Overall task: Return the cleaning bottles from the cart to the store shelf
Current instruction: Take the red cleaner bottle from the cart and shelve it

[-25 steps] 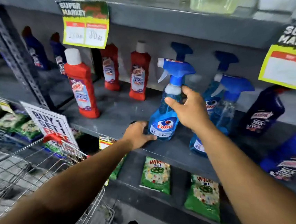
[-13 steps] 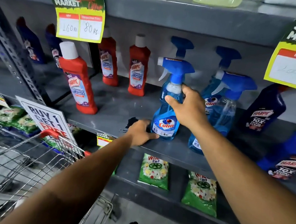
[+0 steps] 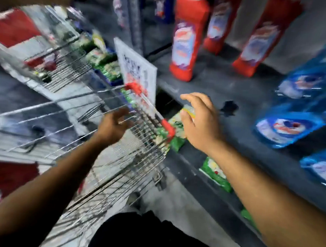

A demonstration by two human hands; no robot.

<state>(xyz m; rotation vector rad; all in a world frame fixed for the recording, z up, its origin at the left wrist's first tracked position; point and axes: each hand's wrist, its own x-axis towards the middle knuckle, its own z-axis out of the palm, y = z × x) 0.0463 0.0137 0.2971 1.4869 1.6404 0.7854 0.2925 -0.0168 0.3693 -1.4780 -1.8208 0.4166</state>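
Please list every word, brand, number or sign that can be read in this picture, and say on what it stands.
None can be read; the picture is motion-blurred.
White sign at the shelf edge: print blurred.
Red bottles: labels blurred.
Blue spray bottles: logo blurred.
Green packets: print blurred.

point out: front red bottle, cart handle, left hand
front red bottle [image 3: 186,40], head view, on its blurred label, mid body.
cart handle [image 3: 149,106], head view, on the bar between its red end pieces.
left hand [image 3: 112,127], head view, on the back of the hand, over the cart basket.
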